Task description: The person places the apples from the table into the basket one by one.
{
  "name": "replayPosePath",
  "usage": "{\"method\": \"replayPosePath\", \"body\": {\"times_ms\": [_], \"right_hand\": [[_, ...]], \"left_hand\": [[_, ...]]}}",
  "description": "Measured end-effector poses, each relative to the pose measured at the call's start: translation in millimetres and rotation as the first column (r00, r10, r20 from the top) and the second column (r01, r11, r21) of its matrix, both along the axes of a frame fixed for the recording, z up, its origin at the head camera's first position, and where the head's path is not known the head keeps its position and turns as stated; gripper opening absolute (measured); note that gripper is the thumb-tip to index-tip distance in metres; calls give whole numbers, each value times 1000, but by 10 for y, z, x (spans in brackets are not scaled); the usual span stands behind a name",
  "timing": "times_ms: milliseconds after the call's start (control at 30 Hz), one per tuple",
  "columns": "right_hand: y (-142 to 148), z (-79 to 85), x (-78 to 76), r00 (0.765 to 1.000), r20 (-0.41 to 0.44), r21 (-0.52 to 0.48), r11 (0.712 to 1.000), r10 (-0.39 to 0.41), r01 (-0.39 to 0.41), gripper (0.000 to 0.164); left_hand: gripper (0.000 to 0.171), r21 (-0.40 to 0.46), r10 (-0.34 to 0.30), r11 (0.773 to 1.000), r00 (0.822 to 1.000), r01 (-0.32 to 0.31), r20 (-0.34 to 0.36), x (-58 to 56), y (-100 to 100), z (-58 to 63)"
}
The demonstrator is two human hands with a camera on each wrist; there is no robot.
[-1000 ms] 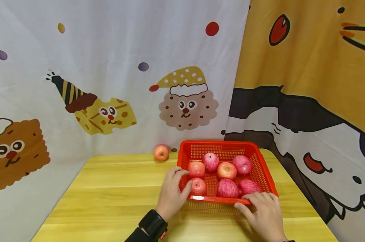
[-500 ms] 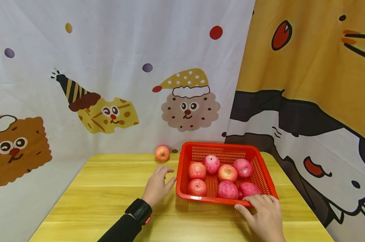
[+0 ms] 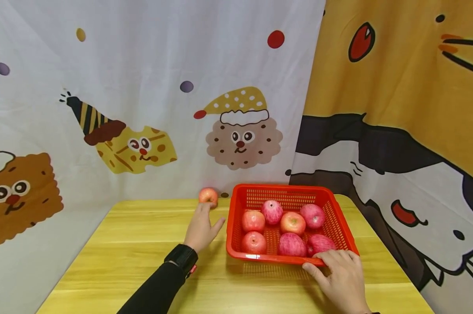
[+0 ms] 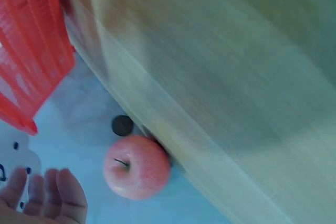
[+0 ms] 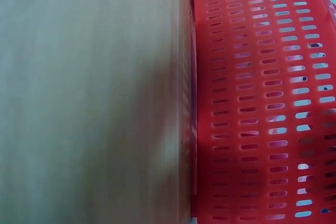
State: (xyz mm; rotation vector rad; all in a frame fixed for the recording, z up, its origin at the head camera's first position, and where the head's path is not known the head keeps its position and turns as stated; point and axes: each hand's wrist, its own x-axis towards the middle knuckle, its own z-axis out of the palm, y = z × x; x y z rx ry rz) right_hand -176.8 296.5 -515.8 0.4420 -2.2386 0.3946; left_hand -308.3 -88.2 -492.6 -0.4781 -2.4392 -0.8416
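Observation:
A lone pinkish-red apple [image 3: 208, 196] sits at the table's back edge, left of the red plastic basket [image 3: 236, 254]. My left hand [image 3: 201, 229] reaches toward it with fingers extended and holds nothing. In the head view the fingertips overlap the apple's lower edge, but the left wrist view shows a gap between the fingers [image 4: 71, 190] and the apple [image 4: 137, 167]. My right hand [image 3: 340, 277] grips the basket's front rim near the right corner, fingers over the rim and thumb outside. Several apples lie inside the basket, among them a striped one [image 3: 292, 245].
The wooden table [image 3: 142, 244] stretches out to the left of the basket. A white printed curtain [image 3: 154, 52] hangs right behind its back edge. Another curtain [image 3: 397, 87], yellow and black, hangs along the right side.
My left hand has left the basket's left side and moved left, then forward to the lone apple. My right hand stays on the front rim, and the basket has barely shifted.

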Motion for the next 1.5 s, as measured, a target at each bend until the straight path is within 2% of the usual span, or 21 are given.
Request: {"method": "replayPosePath", "body": {"times_ms": [167, 367, 500, 633, 767, 933, 1133, 1267, 1333, 1400, 1500], "right_hand": [[2, -1, -6, 1000, -1, -2, 1000, -1, 1, 41], [-6, 7, -4, 1000, 7, -2, 1000, -3, 3, 41], [-14, 6, 1, 1000, 18, -3, 1000, -12, 12, 40], [-8, 12, 3, 999, 31, -4, 1000, -24, 24, 40], [-2, 13, 5, 999, 31, 0, 1000, -30, 30, 40], [-7, -7, 2, 999, 30, 11, 999, -32, 31, 41], [-24, -37, 3, 999, 26, 8, 1000, -28, 28, 41], [-27, -49, 2, 999, 28, 2, 999, -33, 32, 41], [-25, -53, -1, 999, 30, 4, 999, -35, 35, 41], [-20, -56, -5, 999, 31, 8, 999, -39, 38, 41], [-4, -53, -9, 999, 30, 7, 999, -40, 40, 40]], "left_hand": [[62, 40, 101, 994, 994, -103, 33, -168, -68, -31], [65, 65, 154, 985, 986, -158, 63, -319, -147, -110], [65, 44, 172, 984, 983, -174, 62, -386, -184, -154], [70, -41, 178, 983, 984, -177, 14, -500, -184, -169], [77, -181, 170, 969, 986, -166, 6, -632, -152, -150], [84, -350, 155, 930, 984, -114, 91, -792, -82, -133], [83, -468, 195, 881, 956, -73, 218, -894, -25, -135], [85, -476, 211, 875, 953, -86, 216, -929, -44, -131], [86, -460, 222, 882, 952, -104, 209, -931, -82, -96], [87, -440, 242, 890, 943, -123, 226, -920, -131, -50], [84, -396, 254, 910, 923, -126, 289, -903, -201, 11]]}}
